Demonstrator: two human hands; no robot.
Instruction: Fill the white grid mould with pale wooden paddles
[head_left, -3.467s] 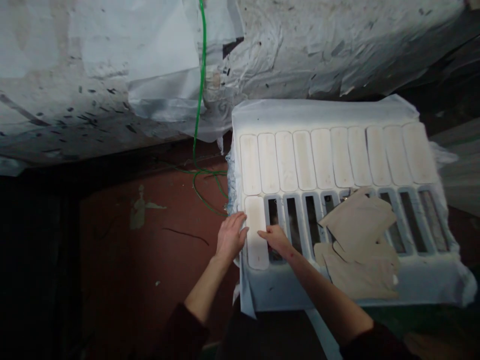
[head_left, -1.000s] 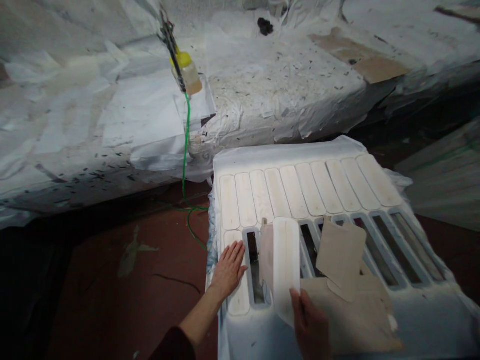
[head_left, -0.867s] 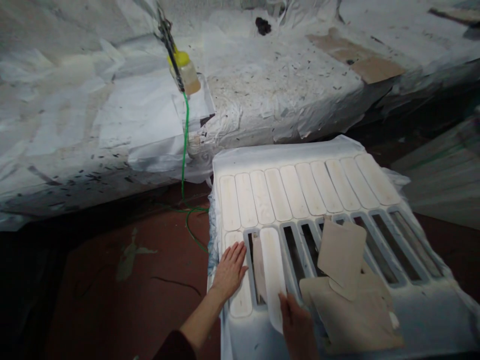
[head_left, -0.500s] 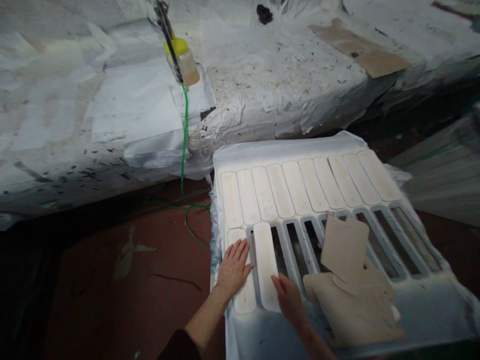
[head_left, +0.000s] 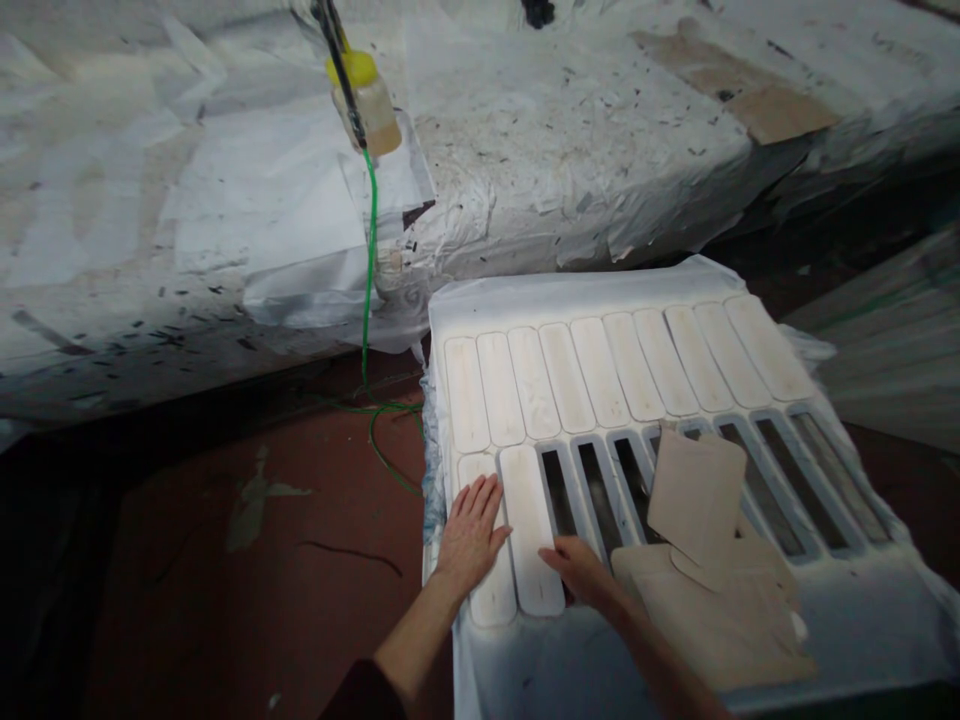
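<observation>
A long white strip with rounded ends [head_left: 526, 510] lies over the second slot of the front row. My right hand [head_left: 583, 568] grips its right edge, thumb on top; the other fingers are partly hidden at the dark slot beside it. Flat on the neighbouring first strip [head_left: 493, 600] rests my left hand [head_left: 471, 532], fingers stretched out. Behind them, a full row of similar white strips [head_left: 566, 375] covers the back of the paper-covered stand [head_left: 570, 660]. Grey-edged open slots [head_left: 598, 490] continue to the right of the gripped strip.
Loose beige card pieces [head_left: 701, 500] lie over several slots at the right. A spray gun's yellow-lidded cup [head_left: 373, 105] stands on the paper-covered bench [head_left: 525, 140], its green hose [head_left: 370, 260] running down to the red floor [head_left: 315, 630].
The strip in my right hand has shifted left and settled over the second slot, beside the first strip. My left hand stays flat in place. The view has tilted slightly.
</observation>
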